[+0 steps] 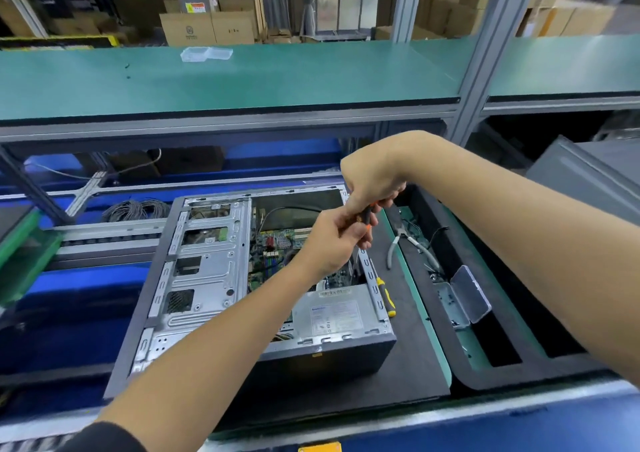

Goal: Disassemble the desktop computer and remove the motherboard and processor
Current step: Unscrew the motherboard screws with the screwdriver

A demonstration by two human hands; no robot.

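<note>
Gripping one black-and-orange screwdriver [366, 216] with both our left hand [334, 240] and right hand [372, 183], fingers curled, we work above the open computer case [249, 289] at frame centre, motherboard [277, 247] inside. Right of its edge lie a yellow screwdriver [386, 297], pliers [403, 243] and a clear box [465, 295]; a shelf [242, 81] overhangs behind.

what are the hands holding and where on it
Both hands grip one black-and-orange-handled screwdriver: the right hand around the handle's top, the left hand lower, near the metal shaft.
</note>
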